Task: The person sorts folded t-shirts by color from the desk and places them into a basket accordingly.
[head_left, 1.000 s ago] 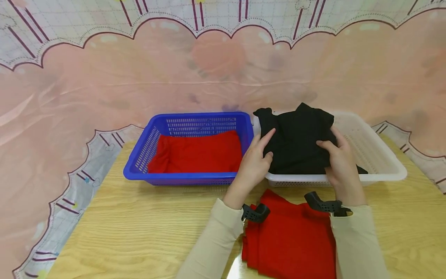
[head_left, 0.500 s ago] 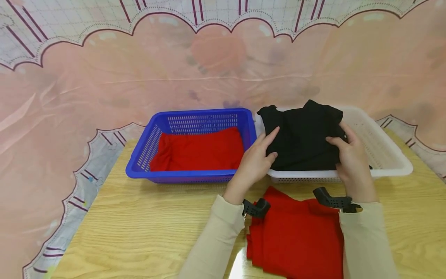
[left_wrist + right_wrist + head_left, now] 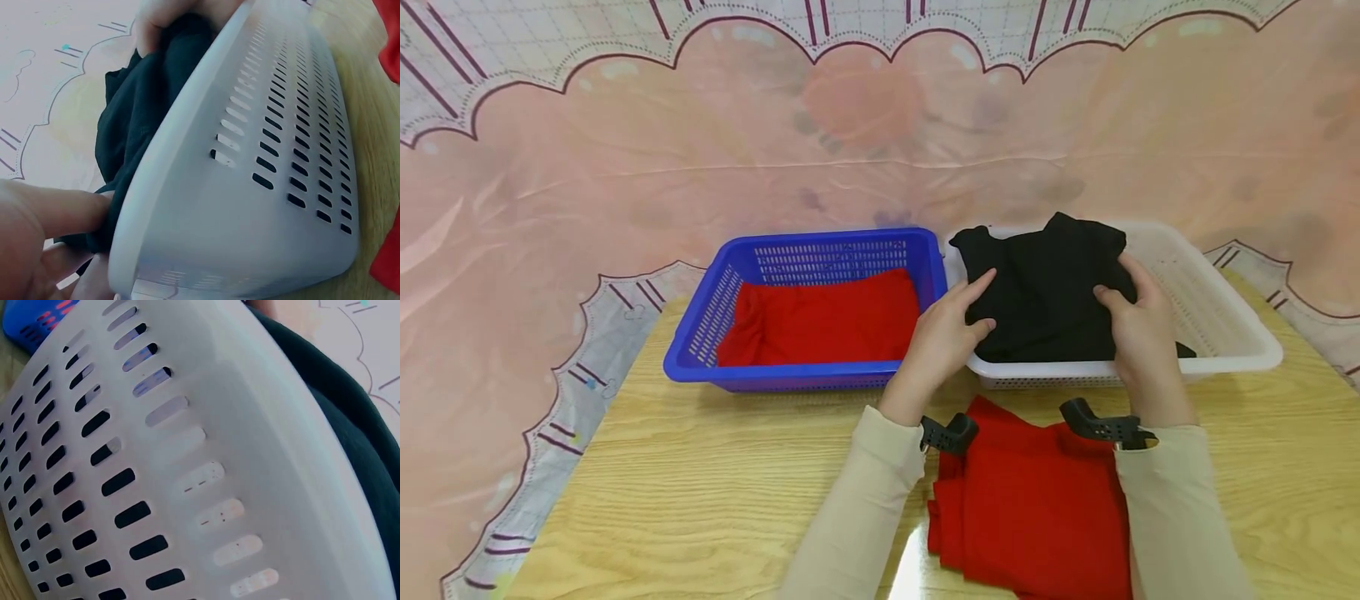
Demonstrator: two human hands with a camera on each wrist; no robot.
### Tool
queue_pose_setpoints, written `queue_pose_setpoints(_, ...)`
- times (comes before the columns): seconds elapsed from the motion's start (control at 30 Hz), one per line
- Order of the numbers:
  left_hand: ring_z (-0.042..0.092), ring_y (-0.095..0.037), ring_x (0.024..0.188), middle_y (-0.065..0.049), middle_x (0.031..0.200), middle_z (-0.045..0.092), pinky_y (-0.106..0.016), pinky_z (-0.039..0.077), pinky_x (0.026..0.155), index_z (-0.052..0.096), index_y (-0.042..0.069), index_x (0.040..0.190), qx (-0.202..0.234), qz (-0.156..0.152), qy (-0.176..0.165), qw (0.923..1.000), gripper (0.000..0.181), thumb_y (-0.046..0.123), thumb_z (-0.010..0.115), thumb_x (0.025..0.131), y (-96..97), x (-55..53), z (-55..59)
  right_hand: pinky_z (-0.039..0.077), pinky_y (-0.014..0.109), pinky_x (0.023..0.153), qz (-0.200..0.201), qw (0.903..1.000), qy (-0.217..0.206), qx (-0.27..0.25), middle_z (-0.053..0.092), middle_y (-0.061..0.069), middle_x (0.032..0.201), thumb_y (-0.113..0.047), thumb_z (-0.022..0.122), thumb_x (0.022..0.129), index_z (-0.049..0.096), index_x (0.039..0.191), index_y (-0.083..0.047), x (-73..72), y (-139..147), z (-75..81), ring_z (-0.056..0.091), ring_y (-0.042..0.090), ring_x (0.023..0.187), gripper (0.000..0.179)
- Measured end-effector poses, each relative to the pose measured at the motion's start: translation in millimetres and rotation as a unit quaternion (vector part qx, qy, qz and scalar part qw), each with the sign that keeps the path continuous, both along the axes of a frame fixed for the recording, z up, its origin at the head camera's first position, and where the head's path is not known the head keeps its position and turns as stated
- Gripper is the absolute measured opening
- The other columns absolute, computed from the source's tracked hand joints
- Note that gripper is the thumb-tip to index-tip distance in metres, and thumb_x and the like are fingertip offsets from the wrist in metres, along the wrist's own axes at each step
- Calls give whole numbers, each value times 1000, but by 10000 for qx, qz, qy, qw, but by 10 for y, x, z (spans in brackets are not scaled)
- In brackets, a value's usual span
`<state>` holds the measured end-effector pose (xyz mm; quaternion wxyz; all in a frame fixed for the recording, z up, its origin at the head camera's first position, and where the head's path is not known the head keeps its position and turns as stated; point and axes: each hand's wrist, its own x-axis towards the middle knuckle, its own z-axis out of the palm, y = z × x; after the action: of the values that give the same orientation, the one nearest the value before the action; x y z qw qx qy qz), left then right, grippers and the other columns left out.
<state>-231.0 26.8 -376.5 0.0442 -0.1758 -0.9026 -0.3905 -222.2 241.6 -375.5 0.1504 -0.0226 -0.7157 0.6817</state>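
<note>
A folded black garment (image 3: 1045, 292) lies over the left part of the white basket (image 3: 1232, 364), its top edge reaching the far rim. My left hand (image 3: 942, 335) holds its left side, index finger and thumb on top. At the garment's right side, my right hand (image 3: 1144, 333) grips the edge with the thumb on top and the other fingers largely hidden. In the left wrist view, the left hand (image 3: 44, 219) pinches cloth right at the basket rim. The right wrist view mostly shows basket wall, with black cloth (image 3: 359, 440) beyond the rim.
A blue basket (image 3: 812, 372) with folded red cloth (image 3: 827, 325) in it stands left of the white one. Nearer me, a stack of folded red cloth (image 3: 1037, 508) lies on the wooden table (image 3: 715, 492), between my forearms. A patterned pink sheet (image 3: 737, 183) hangs behind.
My right hand and the garment's right side shifted slightly right, then back. Both hands keep hold of the garment over the white basket. The head view has tilted a little.
</note>
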Motion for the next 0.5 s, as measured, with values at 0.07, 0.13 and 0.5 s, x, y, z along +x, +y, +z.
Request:
queue_pose_setpoints(0.07, 37, -16, 123, 5, 139, 35, -39, 36, 95, 29, 40, 137, -139, 29, 4, 9999, 64, 23, 62, 84, 11, -6, 8, 21, 40, 104, -188, 9997, -66, 114, 29, 0, 139, -17, 48, 92, 38, 135, -29, 0, -5, 4, 31, 20, 122, 46)
queue_pose_setpoints(0.13, 40, -16, 121, 4, 138, 37, -38, 37, 94, 30, 38, 137, -285, 39, 47, 9996, 64, 25, 63, 83, 21, -13, 15, 19, 39, 105, -296, 9993, -109, 191, 27, -1, 140, -17, 47, 92, 36, 136, -30, 0, -2, 7, 29, 19, 124, 46)
queue_pose_setpoints(0.5, 52, -15, 95, 0, 121, 50, -30, 43, 81, 36, 32, 136, -830, -94, 6, 9965, 58, 30, 61, 84, 73, -115, 94, 24, 43, 102, -458, 9948, -480, 767, 31, 1, 139, -23, 46, 93, 39, 134, -32, -29, 79, 31, 34, 22, 121, 43)
